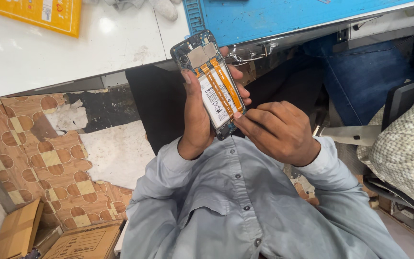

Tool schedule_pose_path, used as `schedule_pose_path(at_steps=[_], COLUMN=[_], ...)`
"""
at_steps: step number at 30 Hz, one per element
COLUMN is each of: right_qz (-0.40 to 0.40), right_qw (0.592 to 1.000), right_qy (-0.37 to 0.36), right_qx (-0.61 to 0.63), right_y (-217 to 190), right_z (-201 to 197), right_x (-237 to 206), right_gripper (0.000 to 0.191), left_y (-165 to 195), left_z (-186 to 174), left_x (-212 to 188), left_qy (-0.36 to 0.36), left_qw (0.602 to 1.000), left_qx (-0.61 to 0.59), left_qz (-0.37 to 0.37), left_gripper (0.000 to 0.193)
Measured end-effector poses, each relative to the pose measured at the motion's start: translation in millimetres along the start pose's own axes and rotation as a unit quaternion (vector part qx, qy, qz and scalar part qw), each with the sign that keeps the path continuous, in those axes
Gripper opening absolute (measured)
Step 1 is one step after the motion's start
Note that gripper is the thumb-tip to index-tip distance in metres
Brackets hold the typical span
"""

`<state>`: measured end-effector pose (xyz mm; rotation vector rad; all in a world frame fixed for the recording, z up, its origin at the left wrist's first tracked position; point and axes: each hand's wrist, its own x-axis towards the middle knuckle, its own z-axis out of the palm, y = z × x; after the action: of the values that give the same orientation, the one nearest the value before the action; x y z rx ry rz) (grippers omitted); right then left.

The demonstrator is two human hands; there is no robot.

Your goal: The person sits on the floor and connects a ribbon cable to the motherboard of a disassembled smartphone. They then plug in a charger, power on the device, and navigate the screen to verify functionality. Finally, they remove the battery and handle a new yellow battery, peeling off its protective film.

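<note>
Grey shirt [245, 206] filled the lower view, nearest the camera. Above it, the left hand [196, 120] was wrapped around an opened phone [212, 81] with its back cover off, thumb along the left edge, fingers curled behind. Two orange ribbon cables [222, 86] ran down over the white battery [215, 101]. The right hand [279, 132] was bunched, its fingertips [239, 116] pressed on the phone's lower right edge. The phone was held upright just below the white tabletop [73, 57], near a blue mat [274, 17]. Cardboard boxes [53, 237] lay on the patterned floor [29, 144].
</note>
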<state>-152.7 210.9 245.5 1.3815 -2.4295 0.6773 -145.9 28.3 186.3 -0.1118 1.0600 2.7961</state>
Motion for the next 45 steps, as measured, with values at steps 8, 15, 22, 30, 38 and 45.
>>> schedule_pose_path(at_steps=[8,15,22,30,38,45], right_qz=[0.0,-0.027,-0.031,-0.038,-0.043,0.041], right_qw=[1.0,0.999,0.998,0.998,0.999,0.998], right_qy=[-0.007,-0.019,0.05,0.034,0.001,0.025], right_qx=[0.003,-0.019,-0.026,-0.032,-0.004,0.031], right_y=[-4,-7,1,1,4,-1], right_z=[6,15,26,25,16,16], right_x=[-1,-10,-28,-32,-24,-21], right_gripper=[0.035,0.052,0.042,0.037,0.037,0.028], left_y=[-7,-10,-12,-19,-21,-31], left_z=[1,2,7,8,4,7], left_x=[-1,-3,-5,-8,-9,-18], left_qy=[0.02,0.049,0.048,0.042,0.032,0.027], left_qw=[0.999,0.994,0.992,0.992,0.994,0.993], left_qx=[0.001,-0.078,-0.113,-0.107,-0.082,-0.017], left_qz=[0.047,0.054,0.025,0.052,0.061,0.112], left_gripper=[0.088,0.091,0.093,0.089,0.089,0.092])
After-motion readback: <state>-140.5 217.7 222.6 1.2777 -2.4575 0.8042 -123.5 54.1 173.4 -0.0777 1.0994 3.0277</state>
